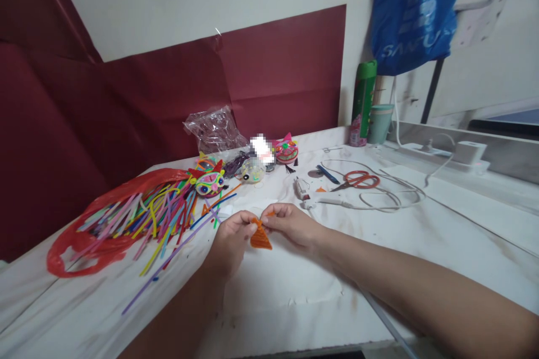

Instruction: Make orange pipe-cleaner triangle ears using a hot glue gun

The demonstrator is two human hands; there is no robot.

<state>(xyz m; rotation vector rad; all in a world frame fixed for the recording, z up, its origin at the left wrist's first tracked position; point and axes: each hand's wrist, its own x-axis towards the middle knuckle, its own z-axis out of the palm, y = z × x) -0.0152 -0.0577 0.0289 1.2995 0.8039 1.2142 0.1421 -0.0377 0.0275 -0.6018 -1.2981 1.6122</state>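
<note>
Between my two hands hangs a small orange triangular piece (261, 237) with a ridged, fuzzy surface, its wide end pointing down. My left hand (236, 238) pinches its upper left part between thumb and finger. My right hand (290, 225) is closed at its upper right, with a bit of orange showing above the fingertips. Both hands are nearly touching, above a white sheet (282, 286) on the table. Where exactly the right fingertips grip is too small to tell.
A red plastic bag (101, 202) with many coloured fuzzy sticks (130, 219) lies left. Decorated faces (210, 182) stand behind. Orange-handled scissors (362, 179), a blue cutter (328, 174), a white cable (415, 193) and a glue gun (302, 188) lie right.
</note>
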